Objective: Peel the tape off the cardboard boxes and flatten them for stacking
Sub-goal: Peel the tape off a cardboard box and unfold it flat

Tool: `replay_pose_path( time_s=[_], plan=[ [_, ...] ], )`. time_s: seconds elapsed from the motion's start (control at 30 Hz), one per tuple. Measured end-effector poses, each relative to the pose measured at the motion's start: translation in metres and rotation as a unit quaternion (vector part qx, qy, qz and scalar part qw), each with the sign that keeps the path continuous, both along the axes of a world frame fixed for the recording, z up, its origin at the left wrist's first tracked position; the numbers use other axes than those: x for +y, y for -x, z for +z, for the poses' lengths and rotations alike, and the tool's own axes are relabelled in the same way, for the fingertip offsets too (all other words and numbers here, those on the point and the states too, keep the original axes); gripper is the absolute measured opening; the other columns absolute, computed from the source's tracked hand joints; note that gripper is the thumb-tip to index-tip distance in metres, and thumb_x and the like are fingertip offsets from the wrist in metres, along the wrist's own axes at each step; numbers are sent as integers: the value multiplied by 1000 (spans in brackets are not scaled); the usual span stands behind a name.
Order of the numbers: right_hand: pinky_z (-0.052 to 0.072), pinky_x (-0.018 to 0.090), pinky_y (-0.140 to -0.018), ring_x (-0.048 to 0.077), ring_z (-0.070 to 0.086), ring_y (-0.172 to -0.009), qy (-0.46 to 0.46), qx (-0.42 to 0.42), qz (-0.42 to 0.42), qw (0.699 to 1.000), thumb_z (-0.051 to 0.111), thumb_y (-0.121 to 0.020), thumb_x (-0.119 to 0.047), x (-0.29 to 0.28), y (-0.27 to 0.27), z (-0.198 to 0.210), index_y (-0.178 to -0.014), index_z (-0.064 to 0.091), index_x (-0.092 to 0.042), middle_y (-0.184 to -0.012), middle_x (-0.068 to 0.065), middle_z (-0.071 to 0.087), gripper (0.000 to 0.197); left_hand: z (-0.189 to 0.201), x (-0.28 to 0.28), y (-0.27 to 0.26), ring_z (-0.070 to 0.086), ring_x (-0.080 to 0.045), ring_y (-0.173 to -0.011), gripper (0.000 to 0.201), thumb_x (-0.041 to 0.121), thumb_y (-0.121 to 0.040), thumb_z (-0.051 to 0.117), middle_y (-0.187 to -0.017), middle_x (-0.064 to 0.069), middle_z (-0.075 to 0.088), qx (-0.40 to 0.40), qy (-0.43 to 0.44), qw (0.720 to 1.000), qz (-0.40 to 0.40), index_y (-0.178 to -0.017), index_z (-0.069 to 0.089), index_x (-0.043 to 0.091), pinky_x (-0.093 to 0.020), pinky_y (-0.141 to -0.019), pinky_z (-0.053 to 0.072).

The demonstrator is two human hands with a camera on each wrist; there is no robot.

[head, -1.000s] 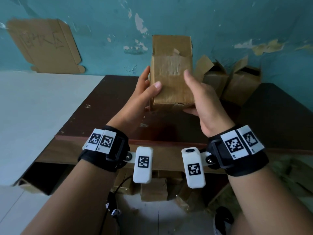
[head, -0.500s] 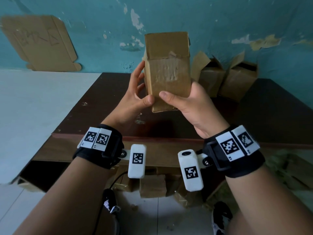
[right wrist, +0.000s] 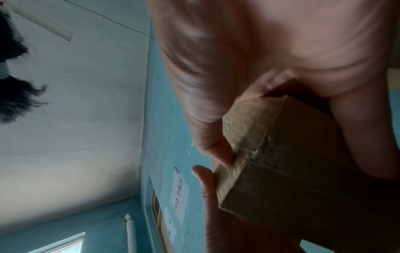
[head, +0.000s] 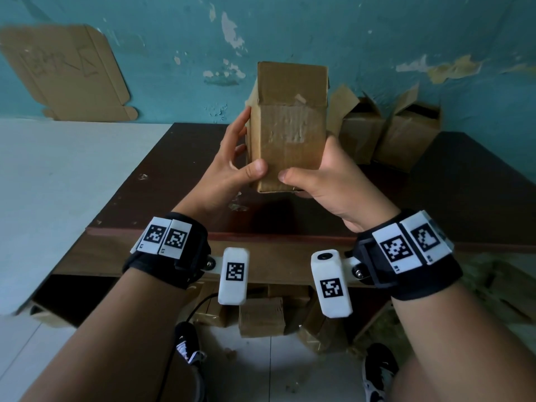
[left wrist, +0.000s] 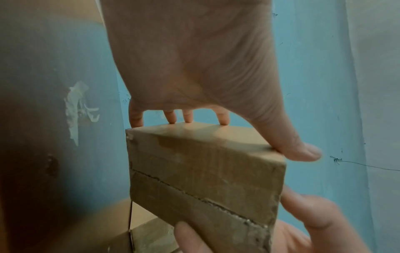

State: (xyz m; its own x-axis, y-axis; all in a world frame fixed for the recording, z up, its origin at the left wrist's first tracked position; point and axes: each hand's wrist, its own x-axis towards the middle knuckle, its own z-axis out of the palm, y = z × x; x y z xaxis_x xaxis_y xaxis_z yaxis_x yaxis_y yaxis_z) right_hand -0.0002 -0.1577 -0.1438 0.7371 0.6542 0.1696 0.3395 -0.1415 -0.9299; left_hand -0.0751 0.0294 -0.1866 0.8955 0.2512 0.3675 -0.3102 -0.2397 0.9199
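Since a second ago the right hand [head: 327, 181] has slid down to the lower end of the cardboard box [head: 288, 126], thumb meeting the left thumb there. Both hands — the left hand [head: 232, 166] spread along the left side — clasp it upright at frame centre, above the dark table [head: 162, 181].

Cardboard box [head: 288, 132]: brown, tall and narrow, held upright in the air above the bench [head: 162, 181], lower end nearest the camera. Patch of worn clear tape [head: 285, 127] across the facing panel. Top flap stands up at the far end. Bottom flaps closed; jagged centre seam visible in the left wrist view [left wrist: 194, 193]. Not flattened.
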Motion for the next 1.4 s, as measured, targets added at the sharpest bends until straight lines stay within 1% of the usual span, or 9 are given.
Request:
replay_pose_path(
  time_s=[0.17,0.27,0.33,0.43,0.57,0.93,1.07,1.2,1.4],
  plan=[
    [57,43,-96,8,63,-110,14,-15,-31,999,78,-55,-57,0,4,3,-133,39,-22,-120,-11,63,94,3,-3,0,41,-20,-146,121,78,-62,79,-161,-1,37,-15,1,1000,6,-161,23,36,-44,-109,49],
    [57,41,-96,6,61,-112,-9,12,-48,999,88,-68,-47,3,6,0,-134,35,-22,-123,-10,59,89,4,-1,-2,40,-20,-147,118,79,-62,78,-162,-3,33,-15,-19,999,34,-160,26,39,-49,-111,47],
    [56,44,-98,13,59,-120,-30,14,-76,997,88,-59,-51,6,6,-2,-133,32,-23,-133,-2,52,97,2,-1,-3,38,-20,-147,118,82,-61,77,-161,-3,32,-9,-37,998,58,-159,26,41,-52,-114,44],
    [57,44,-96,14,61,-117,-32,17,-77,996,79,-56,-47,8,4,-4,-130,36,-21,-128,-1,57,89,2,-4,-4,33,-21,-148,103,88,-57,72,-159,2,29,14,-66,993,95,-147,30,62,-59,-113,41],
    [56,31,-90,8,63,-105,0,-15,-84,996,76,-75,-30,4,0,-5,-129,45,-19,-116,-7,64,64,4,-6,-2,29,-24,-148,91,93,-53,67,-154,7,26,47,-78,988,121,-133,28,78,-59,-115,38],
    [40,21,-94,16,48,-130,59,-93,-97,989,72,-86,-33,1,1,-6,-161,8,-11,-146,1,45,101,4,-12,1,25,-24,-148,91,89,-56,69,-155,11,22,58,-88,985,136,-134,24,78,-59,-115,38],
    [50,35,-104,14,54,-127,24,-120,-79,989,70,-73,-44,0,2,-4,-159,19,-19,-145,-1,50,103,3,-3,-1,35,-25,-146,109,86,-60,73,-158,1,30,20,-57,993,105,-153,26,55,-59,-112,42],
    [54,30,-99,2,54,-122,-65,-128,-50,988,77,-72,-44,0,3,-3,-151,30,-26,-138,-7,51,94,4,3,-2,43,-32,-144,110,70,-69,81,-160,-8,36,-22,20,999,26,-159,26,40,-65,-109,42],
    [52,31,-103,4,53,-128,-61,-153,-44,985,83,-68,-58,3,6,-7,-147,24,-19,-141,-4,50,107,1,1,-3,37,-29,-149,123,79,-65,76,-163,-7,33,-16,-16,1000,1,-162,19,30,-63,-117,34]
  ],
)
